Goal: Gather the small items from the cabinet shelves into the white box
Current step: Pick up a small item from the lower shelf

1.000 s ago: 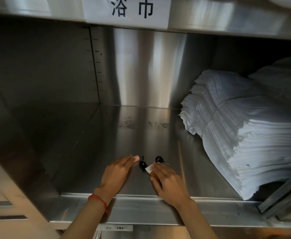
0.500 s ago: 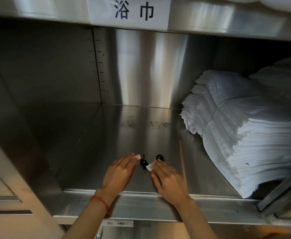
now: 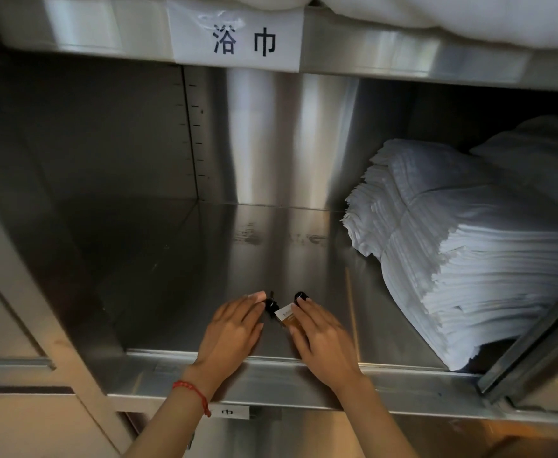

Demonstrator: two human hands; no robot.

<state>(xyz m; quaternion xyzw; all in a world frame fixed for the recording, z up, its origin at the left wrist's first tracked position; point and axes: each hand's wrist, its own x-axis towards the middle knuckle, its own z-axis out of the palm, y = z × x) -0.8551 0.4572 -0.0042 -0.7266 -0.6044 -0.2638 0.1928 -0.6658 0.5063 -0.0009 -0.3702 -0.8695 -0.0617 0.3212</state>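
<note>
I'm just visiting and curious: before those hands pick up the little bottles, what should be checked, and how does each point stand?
1. Small amber bottle with white label within reach: ok, between both hands.
2. Loose black round cap reachable: ok, past the right hand.
3. Left hand free: ok, fingers straight, touching a black-capped item.
4. White folded towel stack clear of the hands: ok.
5. White box ready: cannot tell, not in view.

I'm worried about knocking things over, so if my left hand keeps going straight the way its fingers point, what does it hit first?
Most likely the black-capped small bottle right at the left hand's fingertips; whether they already touch is unclear.
</note>
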